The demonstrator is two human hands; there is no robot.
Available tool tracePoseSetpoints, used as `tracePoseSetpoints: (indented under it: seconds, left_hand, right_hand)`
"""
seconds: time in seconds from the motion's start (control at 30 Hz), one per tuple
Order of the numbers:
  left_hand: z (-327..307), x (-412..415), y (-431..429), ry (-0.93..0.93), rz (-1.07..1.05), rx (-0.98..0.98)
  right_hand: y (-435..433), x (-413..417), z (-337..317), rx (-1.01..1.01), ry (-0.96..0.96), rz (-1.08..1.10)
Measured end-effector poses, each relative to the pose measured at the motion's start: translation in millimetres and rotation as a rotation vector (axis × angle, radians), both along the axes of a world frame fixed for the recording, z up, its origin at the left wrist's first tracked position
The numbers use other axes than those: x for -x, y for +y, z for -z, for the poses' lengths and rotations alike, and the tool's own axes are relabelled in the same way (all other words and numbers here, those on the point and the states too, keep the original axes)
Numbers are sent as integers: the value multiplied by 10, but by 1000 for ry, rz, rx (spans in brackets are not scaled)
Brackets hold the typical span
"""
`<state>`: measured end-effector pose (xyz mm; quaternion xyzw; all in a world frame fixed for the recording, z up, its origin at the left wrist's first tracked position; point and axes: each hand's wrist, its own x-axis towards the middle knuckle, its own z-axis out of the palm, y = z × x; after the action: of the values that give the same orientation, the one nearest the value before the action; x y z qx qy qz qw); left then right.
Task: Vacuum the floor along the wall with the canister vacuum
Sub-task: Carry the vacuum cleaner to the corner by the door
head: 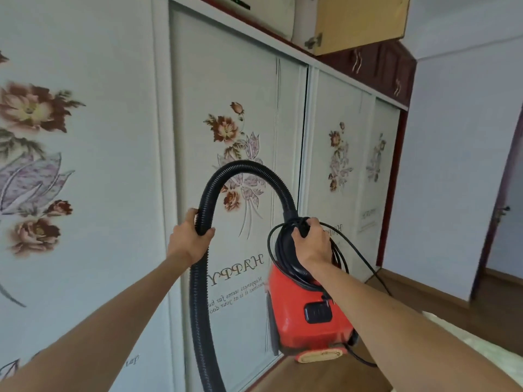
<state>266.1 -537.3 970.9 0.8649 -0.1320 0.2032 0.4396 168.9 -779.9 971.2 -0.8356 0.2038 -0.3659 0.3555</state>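
Observation:
A red canister vacuum [305,321] hangs in the air in front of the wardrobe doors. My right hand [311,244] is shut on its black top handle, together with loops of the black power cord [356,253]. A black ribbed hose [246,168] arches up from the canister's top and drops down on the left. My left hand [189,239] grips that hose where it descends. The hose runs down out of view at the bottom edge; its nozzle end is hidden.
White sliding wardrobe doors with flower prints [235,142] fill the left and middle. Brown wooden floor [441,295] shows at lower right. A dark-framed door [501,216] stands at the far right. An open yellow cupboard door [359,21] hangs overhead.

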Motion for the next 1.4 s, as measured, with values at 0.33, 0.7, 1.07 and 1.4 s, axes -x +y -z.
tracePoseSetpoints:
  seconds: [0.33, 0.7, 1.07, 1.4]
  left_hand:
    - [-231, -1111, 76, -45, 246, -40]
    - [-42, -1934, -407, -66, 390, 11]
    - [69, -3072, -1555, -58, 504, 72]
    - [4, -3741, -2673, -38, 630, 92]
  right_hand:
    - [146, -615, -98, -57, -62, 195]
    - [-55, -1194, -95, -47, -21, 324]
    - [-1022, -2257, 36, -93, -41, 374]
    - [-1938, -2836, -18, -118, -38, 468]
